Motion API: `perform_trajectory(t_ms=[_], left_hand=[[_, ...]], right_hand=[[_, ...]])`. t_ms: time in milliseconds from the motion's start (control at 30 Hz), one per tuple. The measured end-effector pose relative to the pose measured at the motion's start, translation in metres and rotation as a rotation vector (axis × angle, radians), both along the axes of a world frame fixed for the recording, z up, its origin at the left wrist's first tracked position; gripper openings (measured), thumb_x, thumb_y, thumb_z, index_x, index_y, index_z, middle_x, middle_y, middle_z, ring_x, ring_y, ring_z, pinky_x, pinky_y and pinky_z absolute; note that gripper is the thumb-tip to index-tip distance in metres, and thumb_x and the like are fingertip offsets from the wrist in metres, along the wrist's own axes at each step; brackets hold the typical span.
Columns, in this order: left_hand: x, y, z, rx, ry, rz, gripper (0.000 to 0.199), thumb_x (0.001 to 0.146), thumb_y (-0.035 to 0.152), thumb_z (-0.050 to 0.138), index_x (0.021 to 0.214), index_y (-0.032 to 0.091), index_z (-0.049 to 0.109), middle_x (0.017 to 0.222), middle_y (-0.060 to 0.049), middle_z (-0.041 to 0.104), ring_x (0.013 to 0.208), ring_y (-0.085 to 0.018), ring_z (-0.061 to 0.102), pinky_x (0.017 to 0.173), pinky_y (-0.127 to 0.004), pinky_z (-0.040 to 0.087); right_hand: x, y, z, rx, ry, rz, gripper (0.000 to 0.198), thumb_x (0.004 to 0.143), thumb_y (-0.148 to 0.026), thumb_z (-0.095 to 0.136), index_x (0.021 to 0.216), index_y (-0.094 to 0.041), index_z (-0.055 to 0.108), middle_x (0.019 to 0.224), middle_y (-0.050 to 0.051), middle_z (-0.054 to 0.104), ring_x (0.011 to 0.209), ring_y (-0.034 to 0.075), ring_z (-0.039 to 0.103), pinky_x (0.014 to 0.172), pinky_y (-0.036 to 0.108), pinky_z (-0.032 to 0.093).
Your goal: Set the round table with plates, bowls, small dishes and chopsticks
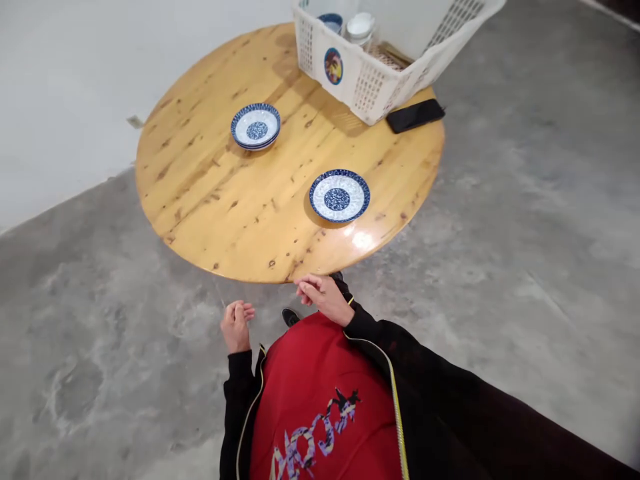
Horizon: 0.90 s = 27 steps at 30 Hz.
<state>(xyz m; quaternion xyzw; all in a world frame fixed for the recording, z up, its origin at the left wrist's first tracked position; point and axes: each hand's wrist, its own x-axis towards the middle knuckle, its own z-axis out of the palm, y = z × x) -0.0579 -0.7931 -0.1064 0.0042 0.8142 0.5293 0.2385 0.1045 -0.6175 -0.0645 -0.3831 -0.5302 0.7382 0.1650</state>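
Note:
My left hand (pixel 237 325) hovers in front of the table's near edge, holding nothing, its fingers loosely bent and partly spread. My right hand (pixel 326 297) is beside the same edge, also without anything in it, fingers loosely bent; whether it touches the wood I cannot tell. Nearest to it on the tabletop is a blue-and-white plate (pixel 340 195) lying face up at the right. Farther back and to the left sits a small stack of matching blue-and-white plates (pixel 256 125).
The round wooden table (pixel 200 193) carries a white plastic basket (pixel 347 80) at the back right, with a blue bowl (pixel 331 23), white cups (pixel 361 25) and thin brown sticks inside. A black phone (pixel 416 116) lies beside it. A white wall rises at the left, above concrete floor.

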Motion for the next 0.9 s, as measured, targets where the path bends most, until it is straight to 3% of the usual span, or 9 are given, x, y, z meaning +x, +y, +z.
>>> perform_trajectory(t_ms=[133,367,633,900], left_hand=[[-0.008,-0.005,-0.001,0.029,-0.018,-0.077,0.033,0.086,0.050,0.060,0.090,0.018,0.062,0.077,-0.005,0.074,0.063,-0.016,0.072,0.058,-0.025,0.057],[-0.023,0.037,-0.009,0.174,-0.041,-0.163,0.032,0.082,0.050,0.062,0.083,0.018,0.063,0.072,-0.004,0.072,0.059,-0.015,0.070,0.054,-0.025,0.055],[-0.076,0.065,0.003,0.124,0.055,-0.187,0.033,0.082,0.052,0.063,0.079,0.019,0.063,0.071,-0.003,0.072,0.061,-0.016,0.070,0.055,-0.026,0.055],[-0.143,0.129,0.036,0.107,0.075,-0.249,0.024,0.081,0.041,0.062,0.077,0.018,0.063,0.071,-0.004,0.071,0.060,-0.014,0.068,0.056,-0.022,0.053]], right_hand=[[0.006,-0.024,0.004,0.021,-0.075,-0.042,0.031,0.078,-0.048,0.063,0.089,-0.020,0.068,0.070,0.000,0.066,0.052,0.013,0.059,0.051,0.025,0.048],[-0.003,-0.018,0.000,0.010,-0.149,-0.132,0.039,0.073,-0.055,0.069,0.085,-0.019,0.071,0.070,0.003,0.069,0.054,0.015,0.062,0.048,0.026,0.048],[-0.070,0.022,-0.003,-0.074,-0.036,-0.073,0.047,0.070,-0.061,0.074,0.086,-0.017,0.072,0.069,0.003,0.068,0.053,0.016,0.060,0.048,0.027,0.048],[-0.111,0.090,-0.004,0.063,-0.017,-0.066,0.044,0.074,-0.058,0.071,0.088,-0.017,0.071,0.072,0.005,0.069,0.056,0.016,0.061,0.052,0.028,0.050]])
